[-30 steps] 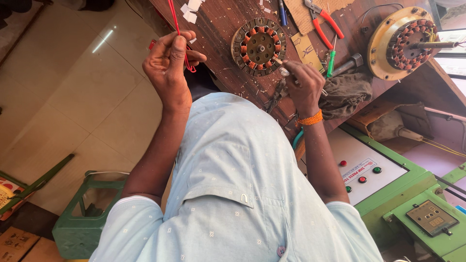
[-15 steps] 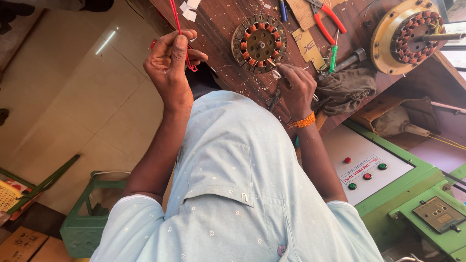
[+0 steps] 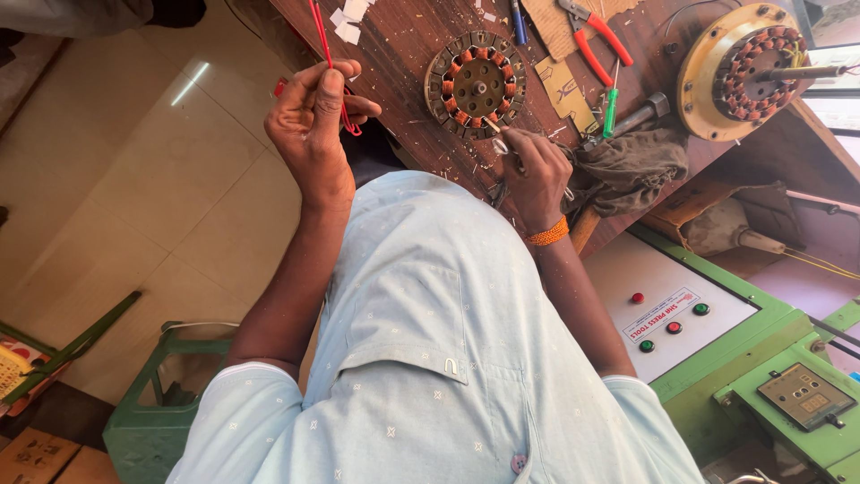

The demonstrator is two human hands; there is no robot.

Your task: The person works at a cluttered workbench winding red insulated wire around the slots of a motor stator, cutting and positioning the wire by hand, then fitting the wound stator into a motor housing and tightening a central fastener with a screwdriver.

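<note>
A: Where are we working?

B: At a dark wooden bench (image 3: 421, 36), top littered with white scraps and chips. Pale tiled floor (image 3: 134, 179) off to the left, with a green crate (image 3: 143, 403) on it. Green machine (image 3: 761, 385) on the right, with a white panel (image 3: 667, 309) carrying red and green buttons.

A: Our hands?

B: Left hand (image 3: 309, 125) is raised off the bench edge, fingers pinched on a red wire (image 3: 324, 45) that runs up out of view. Right hand (image 3: 536, 170) is closed around a thin tool (image 3: 502, 143), tip at the lower rim of the stator (image 3: 475, 85).

A: Where does the stator sit?

B: Flat on the bench, ring of copper windings facing up, just beyond the right hand.

A: What's around it?

B: Red-handled pliers (image 3: 596, 36) and a green screwdriver (image 3: 610, 99) to its right, with a hammer (image 3: 636, 116) near them. A crumpled brown rag (image 3: 627, 166) is just beside the right hand. A second wound stator in a yellow housing (image 3: 748, 67) sits at the far right of the bench.
</note>
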